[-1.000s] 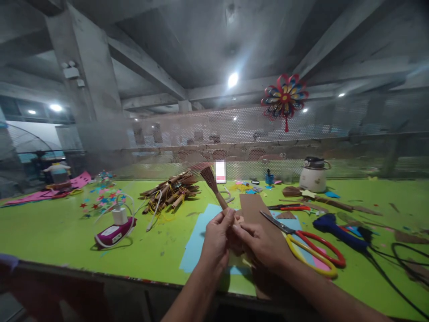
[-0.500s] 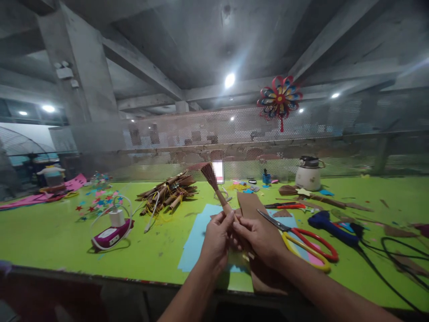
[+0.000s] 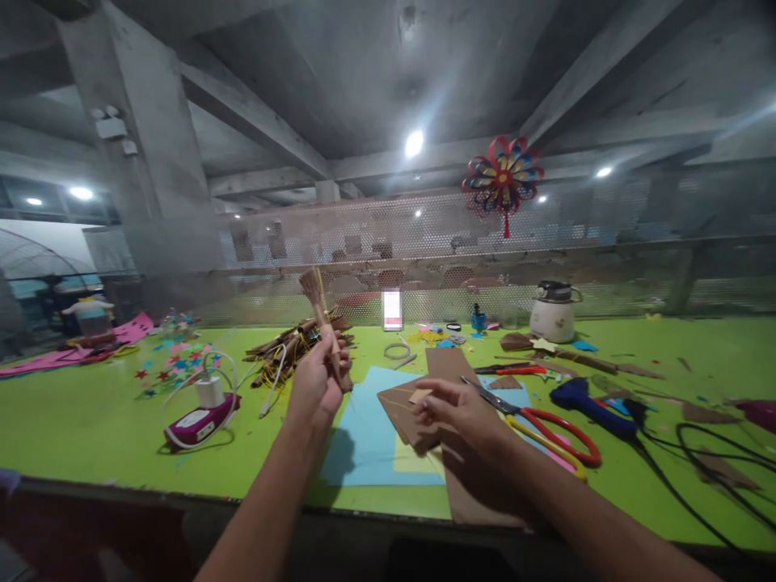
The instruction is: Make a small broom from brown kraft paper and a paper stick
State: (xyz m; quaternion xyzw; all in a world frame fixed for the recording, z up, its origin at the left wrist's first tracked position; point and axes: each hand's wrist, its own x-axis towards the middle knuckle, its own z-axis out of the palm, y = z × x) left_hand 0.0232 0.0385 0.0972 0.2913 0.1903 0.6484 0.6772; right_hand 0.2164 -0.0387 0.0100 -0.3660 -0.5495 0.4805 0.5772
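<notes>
Paper broom (image 3: 320, 319) is up off the bench (image 3: 90, 420), left hand (image 3: 318, 384) clamped round its handle, bristles up, over the broom pile (image 3: 297, 343). Right hand (image 3: 452, 408) pinches a brown paper piece (image 3: 403, 408), fingers together. Risks: tight grip crushes the rolled handle; open scissors (image 3: 533, 424) sit just beside the right hand, so a blind reach could nick it.

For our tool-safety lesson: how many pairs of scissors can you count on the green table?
2. One large pair of scissors with red and yellow handles lies beside the right hand. A smaller red-handled pair lies farther back. Others may be hidden among the clutter.
</notes>
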